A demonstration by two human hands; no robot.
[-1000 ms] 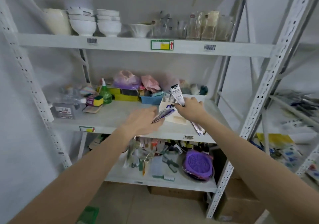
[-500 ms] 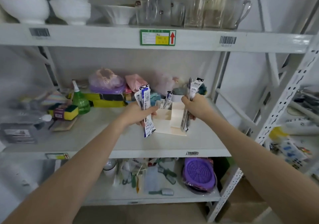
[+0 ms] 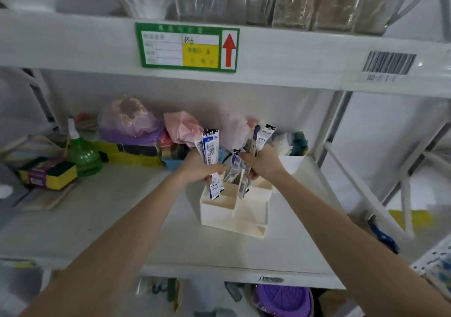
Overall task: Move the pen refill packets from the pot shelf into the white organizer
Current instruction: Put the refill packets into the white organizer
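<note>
Both my hands are up at the middle of the frame, right over the white organizer [image 3: 234, 209] that sits on the grey shelf [image 3: 102, 219]. My left hand [image 3: 197, 167] has its fingers curled round a small bunch of pen refill packets [image 3: 210, 160], held upright, their lower ends hanging just above the organizer's front left compartment. My right hand [image 3: 262, 164] grips a second bunch of packets [image 3: 259, 143], also upright, with the bottom ends dipping toward the compartments at the back. Between my two hands, one more packet [image 3: 234, 165] already stands in a back compartment, leaning a little to the right. The low front section of the organizer shows only its pale walls; whether anything lies at its bottom, I cannot tell.

Over at the left of the frame a green spray bottle [image 3: 81, 152] stands beside a yellow-and-green sponge pack [image 3: 48, 174]. Behind them, against the back wall, sits a purple bagged bundle [image 3: 130, 121] and a pink bag [image 3: 181, 127]. Upper frame: clear glass jars [image 3: 317, 1] line the shelf above, with a green label [image 3: 186, 45] on its edge.
</note>
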